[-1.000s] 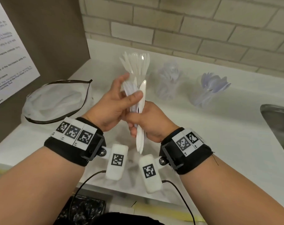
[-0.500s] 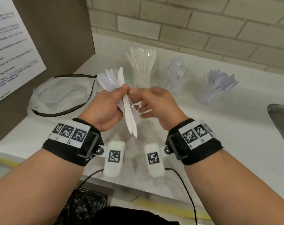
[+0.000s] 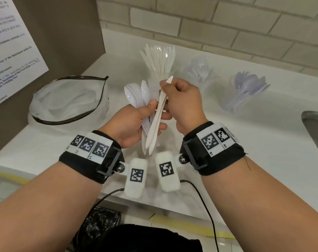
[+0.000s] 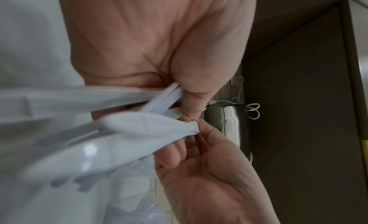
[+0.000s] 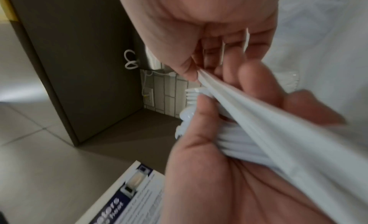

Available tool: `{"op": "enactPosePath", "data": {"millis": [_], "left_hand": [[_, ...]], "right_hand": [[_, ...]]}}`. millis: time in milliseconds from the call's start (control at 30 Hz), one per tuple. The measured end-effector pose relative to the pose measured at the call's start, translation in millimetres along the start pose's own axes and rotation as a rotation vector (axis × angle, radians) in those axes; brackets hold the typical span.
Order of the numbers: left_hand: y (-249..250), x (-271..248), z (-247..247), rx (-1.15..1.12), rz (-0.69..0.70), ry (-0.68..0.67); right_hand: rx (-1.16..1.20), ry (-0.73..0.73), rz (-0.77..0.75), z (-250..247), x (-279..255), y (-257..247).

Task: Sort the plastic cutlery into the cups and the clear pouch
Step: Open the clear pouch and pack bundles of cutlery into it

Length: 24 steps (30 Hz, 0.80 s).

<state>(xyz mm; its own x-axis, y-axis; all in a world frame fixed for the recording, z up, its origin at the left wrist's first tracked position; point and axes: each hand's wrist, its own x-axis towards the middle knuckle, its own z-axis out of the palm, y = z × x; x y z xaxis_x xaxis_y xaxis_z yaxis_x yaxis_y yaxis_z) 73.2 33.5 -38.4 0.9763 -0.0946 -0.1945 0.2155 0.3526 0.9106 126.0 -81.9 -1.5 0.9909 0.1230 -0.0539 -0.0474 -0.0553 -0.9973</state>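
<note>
My left hand [image 3: 154, 115] grips a fanned bunch of white plastic spoons and forks [image 3: 136, 95], heads up, handles [image 4: 163, 98] running down through the palm. My right hand [image 3: 165, 93] pinches a white knife [image 3: 157, 120] near its upper end; the knife lies across the bunch and still touches the left fingers. The right wrist view shows what look like two knives [image 5: 239, 104] held together. Behind stand three clear cups: knives [image 3: 160, 70], forks [image 3: 200, 71], spoons [image 3: 245, 93]. The clear pouch [image 3: 67, 100] with a black rim lies open at the left.
White counter [image 3: 263, 142] runs to a brick wall. A steel sink [image 3: 316, 128] sits at the far right. A brown panel with a printed notice [image 3: 12, 51] stands on the left. A black bin bag [image 3: 98, 224] is below the counter edge.
The bunch went from both hands into the left hand. The right hand let go, then took hold of the knife near its top end.
</note>
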Motion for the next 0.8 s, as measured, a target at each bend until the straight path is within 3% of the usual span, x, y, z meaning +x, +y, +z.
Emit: {"op": "enactPosePath", "data": {"millis": [100, 200, 267, 400, 633, 800], "left_hand": [[-2, -1, -2, 0.02, -0.014, 0.013], [-2, -2, -1, 0.108, 0.017, 0.079], [-1, 1, -1, 0.243, 0.056, 0.139], [4, 5, -2, 0.482, 0.142, 0.203], [9, 6, -1, 0.847, 0.201, 0.276], [8, 7, -1, 1.048, 0.191, 0.32]], "right_hand": [[0.091, 0.1, -0.026, -7, 4, -14], [0.23, 0.096, -0.1, -15, 5, -30], [0.113, 0.008, -0.133, -14, 5, -32], [-0.201, -0.154, -0.055, -5, 2, -23], [-0.315, -0.087, -0.059, -1, 8, -22], [-0.395, -0.133, -0.023, -2, 17, -24]]}}
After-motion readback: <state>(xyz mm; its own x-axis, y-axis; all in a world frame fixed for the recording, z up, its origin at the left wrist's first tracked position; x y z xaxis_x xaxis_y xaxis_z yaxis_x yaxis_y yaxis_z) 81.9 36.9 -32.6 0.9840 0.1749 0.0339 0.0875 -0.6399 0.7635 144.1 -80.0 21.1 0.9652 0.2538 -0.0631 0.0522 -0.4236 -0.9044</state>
